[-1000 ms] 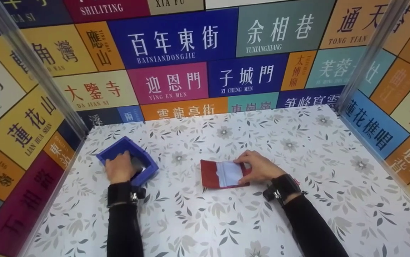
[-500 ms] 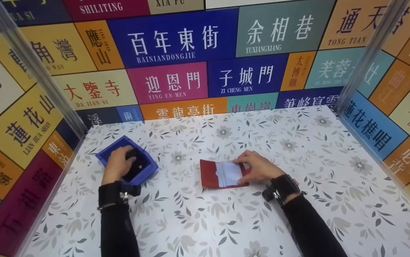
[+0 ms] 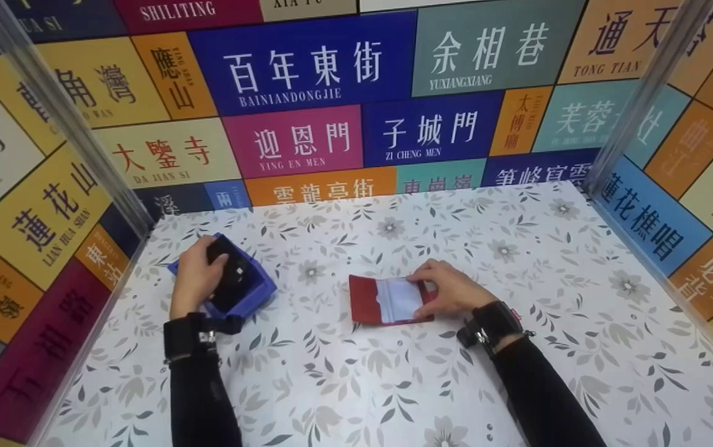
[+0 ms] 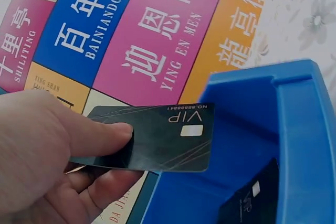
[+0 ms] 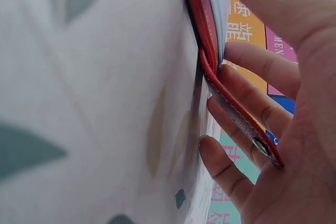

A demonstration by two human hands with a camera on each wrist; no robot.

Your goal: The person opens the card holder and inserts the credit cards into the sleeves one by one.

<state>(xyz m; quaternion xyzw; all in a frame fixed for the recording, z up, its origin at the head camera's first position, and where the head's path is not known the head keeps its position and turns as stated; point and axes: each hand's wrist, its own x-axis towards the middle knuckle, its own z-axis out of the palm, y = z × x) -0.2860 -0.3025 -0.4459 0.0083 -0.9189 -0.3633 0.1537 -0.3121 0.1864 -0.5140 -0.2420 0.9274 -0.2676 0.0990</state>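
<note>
Above blue bin (image 4: 307,140): left hand (image 3: 195,276) pinching black card (image 4: 160,142) (best lifted clear, unbent); right hand (image 3: 453,290) gripping red cardholder (image 3: 364,301), ideally steady.

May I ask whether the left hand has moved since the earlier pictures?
Yes: in the head view, the left hand moved leftward relative to the blue box.

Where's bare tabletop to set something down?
Bare: between the blue bin and red card wallet; between wallet and back wall; between the sleeves. Crowded: the bin, where the left hand holds a VIP card, and the wallet, pinched by the right hand.
</note>
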